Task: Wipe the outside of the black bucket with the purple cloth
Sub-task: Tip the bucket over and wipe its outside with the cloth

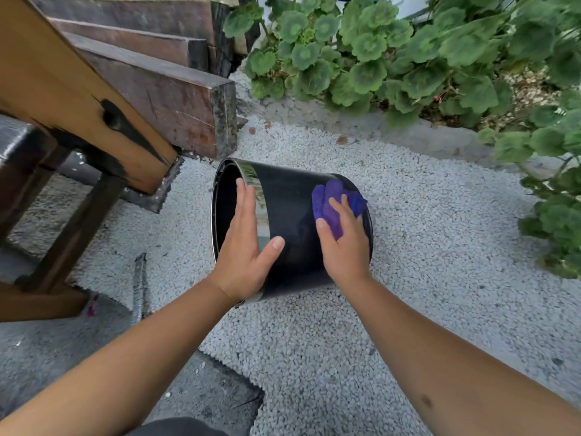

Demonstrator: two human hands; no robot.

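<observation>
Bucket: one black bucket (289, 212) lies on its side on the white gravel (408, 309), mouth turned toward the person's left and base toward the right.
Cloth: one purple cloth (330, 199), bunched, sits on the bucket's outer wall near the base end.
Left hand: the left hand (248, 243) lies flat on the wall by the mouth, fingers straight and thumb spread; its grip is released, pressing rather than clasping.
Right hand: the right hand (345, 243) presses the cloth against the wall with fingers extended over it; its grip is also released, pinning the cloth rather than clutching it.
Hands count: two, both on the bucket.
Roll risk: the bucket rests on a curved side on loose gravel, so a hard stroke could probably roll it out from under the steadying palm.
Slip risk: the cloth is held only by flat pressure, so it may slide off over the base edge and drop onto the gravel, picking up grit.
Scratch risk: grit under the cloth or beneath the bucket could mark the glossy wall.
Missed area: the underside touching the gravel cannot be reached without turning the bucket, so it may stay unwiped.
Surroundings: one wooden bench (78, 99) stands to the left, a metal rod (139, 287) lies near it, and leafy plants (408, 51) grow beyond; leaves are too many to count.
</observation>
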